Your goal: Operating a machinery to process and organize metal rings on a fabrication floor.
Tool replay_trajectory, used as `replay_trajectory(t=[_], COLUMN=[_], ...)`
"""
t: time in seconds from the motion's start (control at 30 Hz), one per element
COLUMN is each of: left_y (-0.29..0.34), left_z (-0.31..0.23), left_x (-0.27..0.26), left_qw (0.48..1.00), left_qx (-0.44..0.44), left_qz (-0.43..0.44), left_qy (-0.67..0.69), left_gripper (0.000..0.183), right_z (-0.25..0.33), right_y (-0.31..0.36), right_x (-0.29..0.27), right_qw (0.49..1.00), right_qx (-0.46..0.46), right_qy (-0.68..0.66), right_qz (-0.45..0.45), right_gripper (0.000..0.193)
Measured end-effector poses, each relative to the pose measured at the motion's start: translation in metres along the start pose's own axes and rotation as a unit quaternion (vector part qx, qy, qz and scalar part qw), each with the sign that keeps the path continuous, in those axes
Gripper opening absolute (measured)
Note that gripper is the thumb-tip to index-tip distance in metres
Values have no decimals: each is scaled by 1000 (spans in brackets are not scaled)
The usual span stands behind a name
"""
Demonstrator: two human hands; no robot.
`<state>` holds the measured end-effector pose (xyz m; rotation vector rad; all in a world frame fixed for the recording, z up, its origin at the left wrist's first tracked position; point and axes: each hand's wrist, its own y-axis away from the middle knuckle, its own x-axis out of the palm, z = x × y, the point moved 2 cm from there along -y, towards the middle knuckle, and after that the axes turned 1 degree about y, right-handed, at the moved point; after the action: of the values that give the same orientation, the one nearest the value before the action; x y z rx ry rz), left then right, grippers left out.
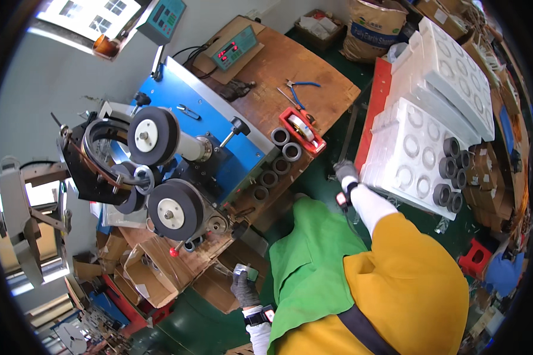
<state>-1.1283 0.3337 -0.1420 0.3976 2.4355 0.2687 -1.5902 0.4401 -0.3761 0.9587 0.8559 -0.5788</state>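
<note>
My left hand [244, 291], in a grey glove, is closed around a small pale, silvery-green object [246, 272] whose kind I cannot make out. It is low in front of the bench, next to a cardboard flap. My right hand [345, 171], also gloved, hangs between the bench corner and a white foam tray [387, 167]; its fingers are too small and bunched to read. Dark grey rings [450, 147] stand in a group on that tray. More such rings [269, 178] line the bench edge, beside a blue machine [225, 118] with black rollers [176, 211].
A control box with red digits [237, 48], blue-handled pliers [302, 84] and a red tape dispenser [302, 131] lie on the wooden bench [314, 53]. Open cardboard boxes [154, 269] sit below the machine. Stacked foam trays [456, 77] and a red stool [475, 258] are at right.
</note>
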Motion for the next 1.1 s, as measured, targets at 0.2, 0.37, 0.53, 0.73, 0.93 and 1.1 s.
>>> replay_trajectory(t=[0.2,0.37,0.53,0.73,0.93,1.1], left_y=[4,-19,-22,-9,-3,0], left_z=[-4,-44,-73,-82,-67,-72], left_x=[-4,-3,-20,-37,-49,-59], left_qw=[936,949,962,964,939,887], left_qx=[-228,-127,-77,-7,0,-83], left_qz=[-34,57,91,119,155,207], left_qy=[265,284,244,237,305,405], left_gripper=[21,29,27,31,33,32], right_z=[116,224,291,311,302,303], right_y=[99,189,268,290,276,279], right_x=[-48,-135,-155,-142,-133,-151], right_qw=[910,800,759,811,766,784], right_qx=[-366,-363,-565,-509,-536,-493], right_qy=[-80,-270,-93,-2,-32,9], right_qz=[180,394,309,288,354,377], right_gripper=[20,26,23,30,39,41])
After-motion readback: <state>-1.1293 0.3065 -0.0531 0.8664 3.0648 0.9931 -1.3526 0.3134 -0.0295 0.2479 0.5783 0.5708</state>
